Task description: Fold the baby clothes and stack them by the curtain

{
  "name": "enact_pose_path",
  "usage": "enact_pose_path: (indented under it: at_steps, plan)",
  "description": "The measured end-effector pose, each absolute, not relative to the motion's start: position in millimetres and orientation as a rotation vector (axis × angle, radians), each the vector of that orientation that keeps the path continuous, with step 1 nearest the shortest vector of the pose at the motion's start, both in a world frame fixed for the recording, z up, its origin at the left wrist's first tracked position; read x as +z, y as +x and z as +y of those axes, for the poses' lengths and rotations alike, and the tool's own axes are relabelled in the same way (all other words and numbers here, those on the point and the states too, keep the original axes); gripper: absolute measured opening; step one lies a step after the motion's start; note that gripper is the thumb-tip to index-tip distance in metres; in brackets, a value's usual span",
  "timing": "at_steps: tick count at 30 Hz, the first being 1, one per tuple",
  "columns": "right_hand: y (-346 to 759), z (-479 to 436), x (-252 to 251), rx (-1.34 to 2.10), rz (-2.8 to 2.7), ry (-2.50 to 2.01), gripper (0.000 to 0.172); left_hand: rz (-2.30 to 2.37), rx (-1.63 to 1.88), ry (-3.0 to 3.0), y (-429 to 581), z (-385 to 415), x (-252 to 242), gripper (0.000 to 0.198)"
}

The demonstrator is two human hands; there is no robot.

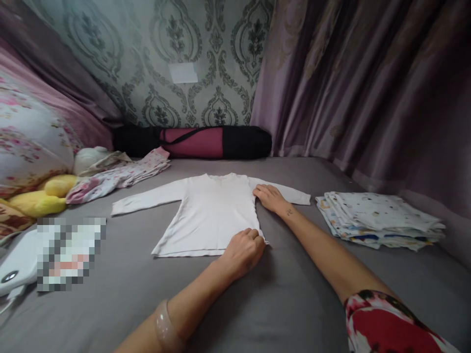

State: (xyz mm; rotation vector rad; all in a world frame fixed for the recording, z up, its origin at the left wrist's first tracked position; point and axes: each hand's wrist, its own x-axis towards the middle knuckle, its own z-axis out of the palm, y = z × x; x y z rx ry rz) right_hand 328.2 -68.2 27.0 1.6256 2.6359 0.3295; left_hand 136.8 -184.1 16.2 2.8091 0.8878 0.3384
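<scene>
A white long-sleeved shirt [209, 211] lies spread flat on the grey bed sheet [287, 294], sleeves stretched out to both sides. My left hand [243, 252] is closed in a pinch on the shirt's lower right hem corner. My right hand [268, 196] rests at the right armpit of the shirt, where the sleeve joins the body, with its fingers curled down onto the fabric; whether they grip it I cannot make out.
A stack of folded patterned cloths [379, 218] sits at the right. Loose floral clothes [117, 176] and a yellow soft toy [40, 196] lie at the left. A rolled dark and maroon mat [195, 142] lies against the wall. Curtains [368, 83] hang on the right.
</scene>
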Motion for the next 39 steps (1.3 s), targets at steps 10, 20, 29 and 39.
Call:
enact_pose_path:
  at_steps: [10,20,29,39]
  plan:
    - [329.0,-67.9,25.2,0.344,2.580,1.718,0.029,0.849,0.454,2.679,135.7,-186.3,13.2,0.032]
    - [241.0,-67.2,11.1,-0.103,2.682,1.852,0.053,0.815,0.467,2.726,136.6,-208.2,11.7,0.018]
    - [240.2,-48.1,-4.2,-0.225,2.504,2.028,0.065,0.428,0.492,2.605,123.2,-207.2,23.2,0.024]
    - [247.0,-127.5,-9.6,-0.109,2.817,1.498,0.061,1.257,0.957,2.093,48.2,-142.6,48.2,0.026]
